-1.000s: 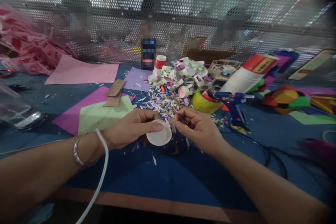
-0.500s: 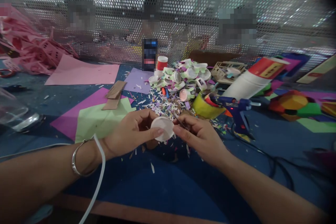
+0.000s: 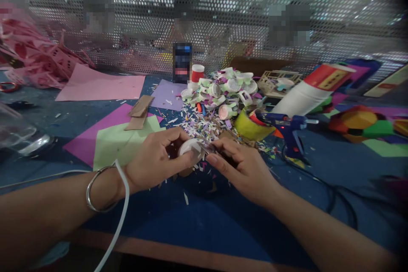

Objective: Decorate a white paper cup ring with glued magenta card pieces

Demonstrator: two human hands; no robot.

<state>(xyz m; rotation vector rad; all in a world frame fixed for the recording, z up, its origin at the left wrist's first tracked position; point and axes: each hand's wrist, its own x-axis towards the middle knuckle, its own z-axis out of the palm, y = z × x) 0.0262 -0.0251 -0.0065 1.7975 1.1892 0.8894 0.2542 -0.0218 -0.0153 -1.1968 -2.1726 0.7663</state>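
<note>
My left hand [image 3: 156, 155] is closed on a small round white piece [image 3: 185, 148] with a raised rim, like the bottom of a paper cup, thumb across its front. In my right hand [image 3: 247, 170] a thin metal tool [image 3: 206, 149] is pinched between thumb and fingers. Its tip meets the right side of the round piece; its exact kind is too blurred to tell. Both hands are above the blue table [image 3: 204, 229]. Just beyond them lies a scatter of coloured paper scraps [image 3: 207, 123], with a heap of small white and green paper pieces [image 3: 229, 87] behind.
A blue glue gun [image 3: 290, 129] rests by a yellow ring [image 3: 251, 125] at right, its cable trailing. White stacked cups [image 3: 296, 102] lean behind it. Coloured paper sheets [image 3: 105, 87] and cardboard strips [image 3: 139, 112] lie left. A white cord [image 3: 123, 212] crosses my left wrist. Perforated metal screen [image 3: 137, 51] stands behind.
The round white piece has tilted and shifted slightly left in my left hand. My right hand has moved the thin tool leftward onto its edge.
</note>
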